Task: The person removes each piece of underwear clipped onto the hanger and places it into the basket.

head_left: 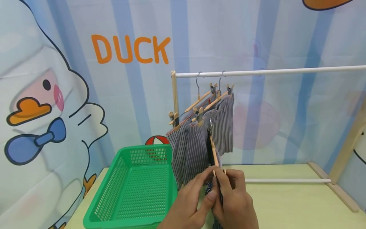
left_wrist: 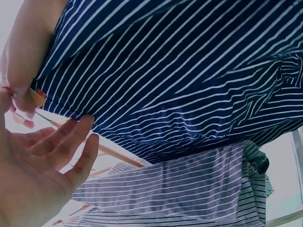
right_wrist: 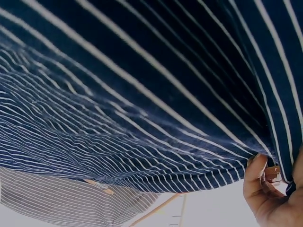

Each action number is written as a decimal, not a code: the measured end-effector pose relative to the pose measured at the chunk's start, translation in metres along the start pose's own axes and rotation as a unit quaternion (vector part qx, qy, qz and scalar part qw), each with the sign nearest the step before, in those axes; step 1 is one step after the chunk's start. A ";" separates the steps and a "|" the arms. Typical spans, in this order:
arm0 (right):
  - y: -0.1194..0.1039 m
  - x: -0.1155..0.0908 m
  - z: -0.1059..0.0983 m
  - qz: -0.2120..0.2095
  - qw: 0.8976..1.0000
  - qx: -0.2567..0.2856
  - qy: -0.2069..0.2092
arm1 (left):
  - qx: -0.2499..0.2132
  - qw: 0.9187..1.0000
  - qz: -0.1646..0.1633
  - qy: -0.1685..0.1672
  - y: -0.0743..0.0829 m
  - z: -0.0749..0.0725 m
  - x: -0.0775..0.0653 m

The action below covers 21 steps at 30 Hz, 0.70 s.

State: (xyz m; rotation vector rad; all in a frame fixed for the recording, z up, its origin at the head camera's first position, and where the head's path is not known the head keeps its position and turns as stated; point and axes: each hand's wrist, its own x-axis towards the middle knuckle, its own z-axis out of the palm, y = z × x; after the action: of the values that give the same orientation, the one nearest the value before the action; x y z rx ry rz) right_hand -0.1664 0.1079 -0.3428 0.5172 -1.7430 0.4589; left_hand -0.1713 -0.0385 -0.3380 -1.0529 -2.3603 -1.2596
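Both hands work close together at the near end of a wooden clip hanger (head_left: 213,148), which points away from me below the rail. Navy-and-white striped shorts (left_wrist: 165,80) hang from this hanger, filling much of both wrist views. My right hand (head_left: 235,197) pinches a wooden hanger clip (right_wrist: 272,172) at the shorts' waistband. Beside it, my left hand (head_left: 191,197) holds the waistband between thumb and index finger. Its other fingers (left_wrist: 83,153) spread loosely along the cloth in the left wrist view. In the head view the hands hide most of the navy shorts.
Two pairs of grey striped shorts (head_left: 195,152) hang on clip hangers from a white rail (head_left: 257,72), just beyond my hands. A green basket (head_left: 130,222) stands to the left on the pale table (head_left: 286,203). The rack's wooden foot (head_left: 333,186) lies at right.
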 end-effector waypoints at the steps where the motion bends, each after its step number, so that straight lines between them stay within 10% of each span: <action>1: 0.000 0.000 0.001 -0.002 1.000 0.000 0.001 | -0.010 1.000 -0.007 -0.004 0.000 0.000 0.000; 6: -0.002 -0.003 0.005 -0.012 1.000 0.000 0.010 | -0.027 0.999 -0.026 -0.012 0.000 -0.001 -0.001; 13: -0.006 -0.005 0.007 -0.025 0.999 0.021 0.009 | -0.014 0.997 0.069 0.020 -0.002 0.000 -0.001; 21: -0.010 -0.005 0.006 -0.023 1.000 0.004 0.000 | -0.031 0.996 0.070 0.040 0.000 -0.002 -0.003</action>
State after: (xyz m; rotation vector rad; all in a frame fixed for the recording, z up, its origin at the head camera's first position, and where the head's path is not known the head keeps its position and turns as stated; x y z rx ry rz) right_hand -0.1644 0.0963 -0.3482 0.5617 -1.7254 0.4329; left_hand -0.1697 -0.0413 -0.3386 -1.1420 -2.1616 -1.3064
